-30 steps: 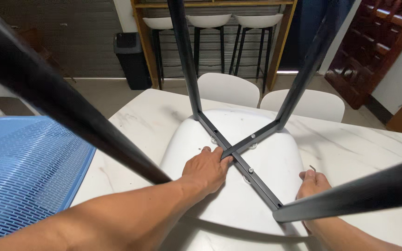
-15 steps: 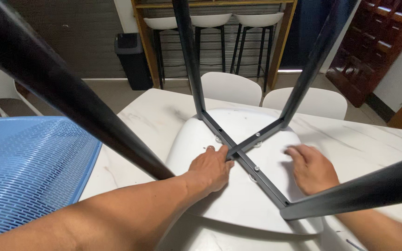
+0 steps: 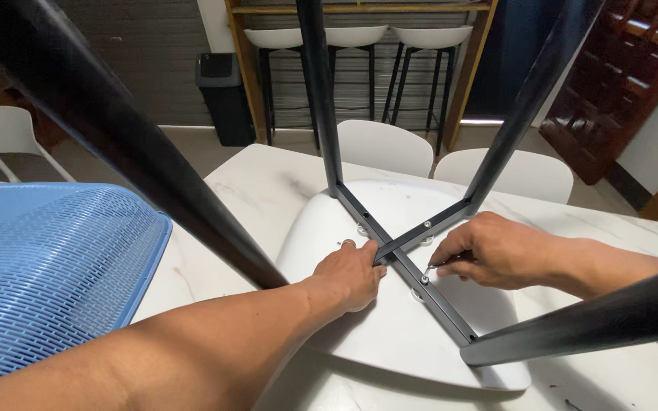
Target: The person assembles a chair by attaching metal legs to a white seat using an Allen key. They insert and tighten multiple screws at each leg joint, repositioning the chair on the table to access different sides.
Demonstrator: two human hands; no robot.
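On the marble table (image 3: pixel 268 190), our upturned white chair (image 3: pixel 390 335) lies seat-down; our left hand (image 3: pixel 352 274) presses flat beside the black frame (image 3: pixel 420 281), while our right hand (image 3: pixel 496 251) has moved in, pinching a small tool (image 3: pixel 429 269) at a screw.

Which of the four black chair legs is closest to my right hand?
The black leg lying low at lower right, just below your right hand; the others rise farther away.

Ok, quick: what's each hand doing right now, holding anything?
Left hand: open, pressed flat on the upturned white chair seat beside the black cross frame.
Right hand: closed on a small metal tool, tip at a frame screw.
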